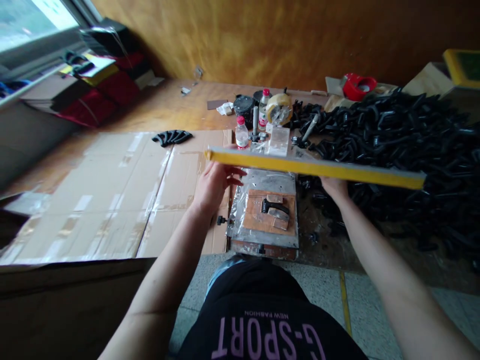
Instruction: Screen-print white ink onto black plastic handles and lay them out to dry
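A long yellow-edged frame [315, 168] is raised level across the middle of the view, above a small metal jig plate [262, 182]. On the jig's brown pad lies one black curved part [275, 207]. My left hand [214, 184] is under the frame's left end, fingers spread and reaching toward it. At the frame's right half sits my right hand [333, 187], its fingers hidden behind the frame.
A large heap of black curved parts [405, 145] fills the right of the table. Flattened cardboard [112, 195] covers the left, with a few black parts [172, 137] on it. Bottles [242, 133], a tape roll [278, 109] and a dark jar [243, 106] stand behind the jig.
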A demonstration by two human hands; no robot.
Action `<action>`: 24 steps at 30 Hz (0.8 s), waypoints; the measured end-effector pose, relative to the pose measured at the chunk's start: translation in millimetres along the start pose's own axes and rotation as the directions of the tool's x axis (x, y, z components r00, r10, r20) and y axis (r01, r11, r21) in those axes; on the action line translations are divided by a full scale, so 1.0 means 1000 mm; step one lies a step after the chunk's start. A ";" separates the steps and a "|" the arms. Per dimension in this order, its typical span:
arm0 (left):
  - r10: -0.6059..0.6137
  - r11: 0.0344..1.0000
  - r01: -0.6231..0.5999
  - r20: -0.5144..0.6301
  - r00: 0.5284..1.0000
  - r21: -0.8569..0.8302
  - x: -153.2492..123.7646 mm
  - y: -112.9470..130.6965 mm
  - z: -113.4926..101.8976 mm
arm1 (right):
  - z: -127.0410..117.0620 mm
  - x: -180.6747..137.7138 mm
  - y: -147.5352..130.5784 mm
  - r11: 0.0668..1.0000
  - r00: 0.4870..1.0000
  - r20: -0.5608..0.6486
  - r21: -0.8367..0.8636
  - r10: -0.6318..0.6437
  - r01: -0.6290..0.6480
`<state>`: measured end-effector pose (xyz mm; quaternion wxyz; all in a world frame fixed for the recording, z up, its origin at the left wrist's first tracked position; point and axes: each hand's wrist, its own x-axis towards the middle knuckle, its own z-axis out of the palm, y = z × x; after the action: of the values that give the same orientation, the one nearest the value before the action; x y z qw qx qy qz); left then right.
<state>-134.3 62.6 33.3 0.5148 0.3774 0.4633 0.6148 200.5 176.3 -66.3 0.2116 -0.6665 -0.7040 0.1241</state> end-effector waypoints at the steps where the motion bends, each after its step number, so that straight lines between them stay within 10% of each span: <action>1: 0.007 1.000 -0.007 -0.007 1.000 -0.029 0.009 0.003 0.006 | 0.013 -0.014 0.002 0.999 0.996 0.071 -0.004 -0.051 0.051; 7: -0.219 0.973 0.205 -0.152 0.964 -0.107 -0.028 -0.064 0.027 | 0.075 -0.090 -0.045 0.893 0.863 0.376 -0.162 -0.337 0.420; 11: -0.696 0.710 0.700 0.077 0.714 -0.081 -0.091 -0.129 0.035 | 0.075 -0.121 -0.087 0.924 0.877 0.374 -0.114 -0.301 0.365; 14: -0.680 0.712 0.665 0.012 0.733 -0.225 -0.109 -0.147 0.021 | 0.070 -0.130 -0.096 0.838 0.747 0.389 0.158 -0.539 0.522; 16: -0.639 0.762 0.605 -0.120 0.760 -0.232 -0.110 -0.147 -0.009 | 0.064 -0.117 -0.075 0.813 0.738 0.340 0.221 -0.582 0.539; 18: -0.571 0.819 0.556 -0.311 0.760 -0.144 -0.110 -0.146 -0.056 | 0.056 -0.091 -0.033 0.901 0.869 0.239 0.072 -0.432 0.428; 20: -0.496 0.818 0.575 -0.529 0.689 -0.019 -0.114 -0.148 -0.110 | 0.048 -0.063 0.019 0.964 0.971 0.154 -0.170 -0.180 0.206; 24: -0.459 0.578 0.782 -0.699 0.549 0.235 -0.124 -0.160 -0.189 | 0.045 -0.036 0.094 0.919 0.967 0.249 -0.392 0.056 0.048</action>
<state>-243.3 -87.1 -172.6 0.4183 0.1015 0.8477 0.3099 263.9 153.4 -153.3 -0.0196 -0.6754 -0.7344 0.0648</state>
